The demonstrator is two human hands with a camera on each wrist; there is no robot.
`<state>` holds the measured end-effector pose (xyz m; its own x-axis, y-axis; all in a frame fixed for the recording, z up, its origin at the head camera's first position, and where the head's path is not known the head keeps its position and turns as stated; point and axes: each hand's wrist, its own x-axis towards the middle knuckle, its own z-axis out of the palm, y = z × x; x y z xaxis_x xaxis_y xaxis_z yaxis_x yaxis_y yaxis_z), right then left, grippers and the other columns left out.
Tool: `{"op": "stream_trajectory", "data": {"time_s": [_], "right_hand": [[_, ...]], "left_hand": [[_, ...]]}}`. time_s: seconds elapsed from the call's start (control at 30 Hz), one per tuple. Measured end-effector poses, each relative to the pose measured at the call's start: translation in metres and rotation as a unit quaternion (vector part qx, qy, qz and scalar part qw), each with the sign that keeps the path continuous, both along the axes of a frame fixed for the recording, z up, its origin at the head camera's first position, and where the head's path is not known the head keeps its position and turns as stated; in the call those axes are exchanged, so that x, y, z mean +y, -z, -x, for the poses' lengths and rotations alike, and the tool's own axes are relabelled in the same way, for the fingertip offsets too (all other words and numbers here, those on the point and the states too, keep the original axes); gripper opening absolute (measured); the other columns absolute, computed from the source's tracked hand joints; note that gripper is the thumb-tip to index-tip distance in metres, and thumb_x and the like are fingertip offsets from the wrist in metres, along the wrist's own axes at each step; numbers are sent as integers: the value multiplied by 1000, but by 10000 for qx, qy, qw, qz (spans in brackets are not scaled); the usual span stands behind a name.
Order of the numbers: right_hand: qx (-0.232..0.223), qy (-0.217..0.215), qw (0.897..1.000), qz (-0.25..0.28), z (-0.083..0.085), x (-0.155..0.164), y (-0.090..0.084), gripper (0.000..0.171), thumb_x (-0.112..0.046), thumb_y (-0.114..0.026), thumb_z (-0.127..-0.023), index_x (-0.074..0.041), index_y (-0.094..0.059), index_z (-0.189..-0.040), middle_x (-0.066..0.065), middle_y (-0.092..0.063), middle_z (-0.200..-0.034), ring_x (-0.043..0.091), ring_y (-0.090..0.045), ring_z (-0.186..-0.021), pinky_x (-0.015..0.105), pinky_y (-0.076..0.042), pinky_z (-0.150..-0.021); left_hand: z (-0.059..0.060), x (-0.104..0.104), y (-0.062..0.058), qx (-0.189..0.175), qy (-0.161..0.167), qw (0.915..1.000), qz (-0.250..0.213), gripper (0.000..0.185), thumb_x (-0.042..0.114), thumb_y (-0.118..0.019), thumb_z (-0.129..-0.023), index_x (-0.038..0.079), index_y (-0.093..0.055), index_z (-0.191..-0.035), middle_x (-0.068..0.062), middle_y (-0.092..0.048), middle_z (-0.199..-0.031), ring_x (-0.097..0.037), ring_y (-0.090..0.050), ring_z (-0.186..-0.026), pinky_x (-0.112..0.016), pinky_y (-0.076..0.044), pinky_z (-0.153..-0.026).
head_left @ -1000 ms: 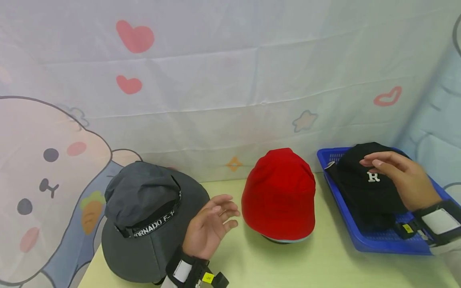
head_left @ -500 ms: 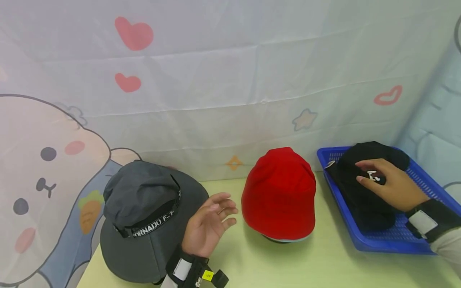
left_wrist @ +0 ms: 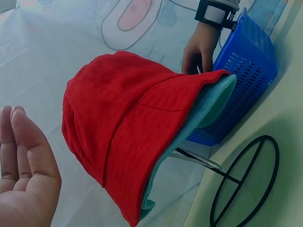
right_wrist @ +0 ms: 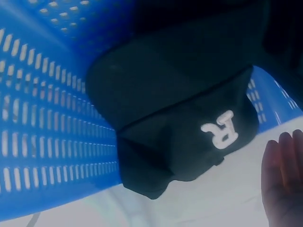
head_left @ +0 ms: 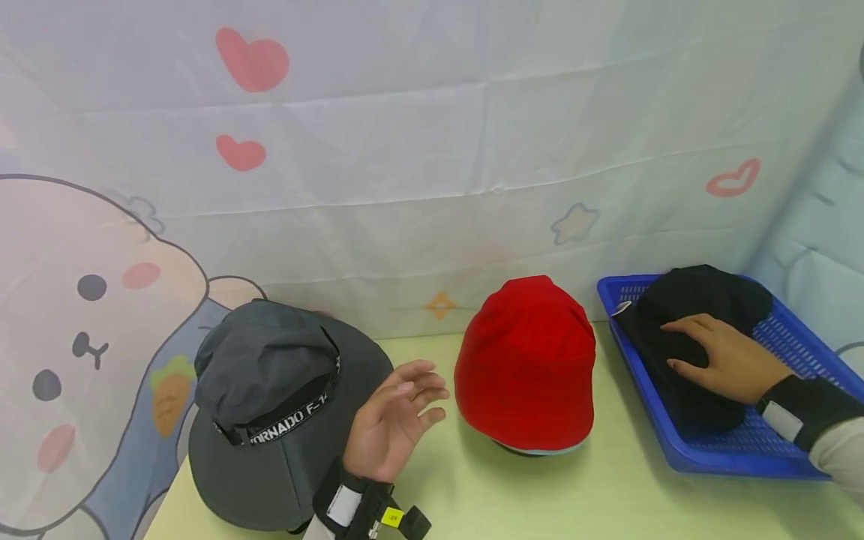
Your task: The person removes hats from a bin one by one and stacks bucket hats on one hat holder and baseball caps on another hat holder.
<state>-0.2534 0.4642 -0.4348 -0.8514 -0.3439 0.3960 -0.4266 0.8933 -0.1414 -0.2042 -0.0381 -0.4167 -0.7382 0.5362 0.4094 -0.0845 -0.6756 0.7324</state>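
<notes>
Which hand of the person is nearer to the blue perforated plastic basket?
Right. The right hand is over the basket; the left hand is farther off, on the other side of the red fabric hat.

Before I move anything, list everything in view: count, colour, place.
Table: 1, pale yellow, below
Brimmed hat: 1, gray, table's left side
Bucket hat: 1, red with teal lining, centre
Wire stand: 1, black, under bucket hat
Basket: 1, blue, table's right side
Cap: at least 1, black with white R, in basket
Backdrop: 1, pale with prints, behind table
Wristbands: 2, black, one per wrist
Sleeves: 2, pale, behind wristbands
Left hand: 1, bare, between the hats
Right hand: 1, bare, over the basket
</notes>
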Motion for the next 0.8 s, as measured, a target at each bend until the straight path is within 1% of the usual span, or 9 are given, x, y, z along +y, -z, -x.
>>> {"op": "stream_trajectory", "data": {"time_s": [0.23,0.4,0.53,0.63,0.8], "right_hand": [[-321,12,9991,-290,-2,7,13,67,-25,-86,-76,-5,-57,-133,24,-58,-128,46,-58,-116,62,-50,-90],[-823,121,9946,-627,-2,10,19,80,-31,-87,-73,0,-51,-138,29,-57,-129,51,-58,-115,65,-50,-93],[-1155,213,9897,-815,0,13,23,86,-33,-89,-70,3,-50,-138,34,-54,-131,55,-57,-116,65,-50,-92],[-1228,218,9886,-846,2,14,25,85,-30,-90,-69,4,-52,-138,34,-54,-131,56,-56,-116,66,-50,-92],[-1129,135,9893,-919,4,14,27,82,-23,-91,-67,5,-56,-135,31,-57,-128,53,-58,-114,64,-51,-93]], "left_hand": [[0,0,1,-50,-59,10000,8,59,2,-10,-103,16,-60,-131,4,-69,-120,-12,-63,-113,-27,-53,-97],[-1,0,0,-28,-25,10000,22,59,2,-10,-103,17,-59,-132,4,-68,-121,-12,-63,-114,-27,-53,-97],[-1,0,0,-12,6,10000,-9,59,2,-10,-103,16,-59,-132,4,-68,-122,-12,-62,-114,-27,-53,-97],[-1,0,1,-21,26,10000,-46,59,2,-10,-103,16,-59,-133,3,-67,-122,-13,-62,-114,-27,-53,-97],[0,0,2,-96,14,9999,-52,59,2,-10,-103,16,-59,-132,3,-68,-121,-13,-63,-113,-28,-53,-97]]}}
